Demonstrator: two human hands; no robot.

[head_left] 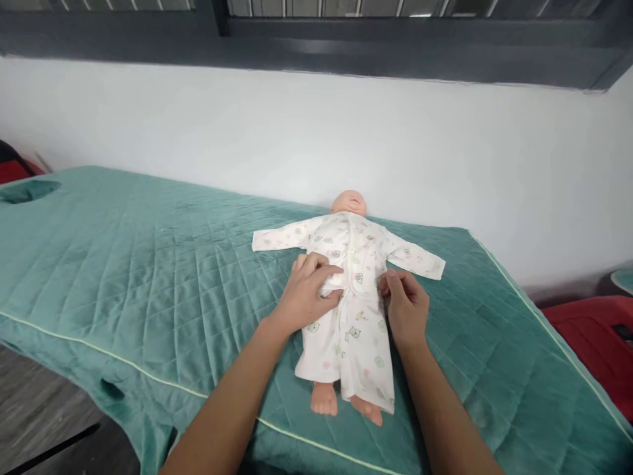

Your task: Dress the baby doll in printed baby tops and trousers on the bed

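Note:
A baby doll point(349, 202) lies on its back, head toward the wall and bare feet point(324, 398) toward me. It wears a white baby romper point(366, 323) printed with small animals, its long sleeves spread out to both sides. My left hand point(310, 290) rests on the romper at the doll's waist, thumb and index finger apart near the front seam. At the other side of the waist, my right hand point(406, 300) has its fingers curled and pinched at the garment's side edge. The fingertips there are partly hidden.
Under the doll is a bed with a green quilted cover point(148, 264), edged in pale piping, with a hole at the far left. A white wall point(247, 132) runs along the back below a dark window frame. Something red point(593, 336) stands at the right.

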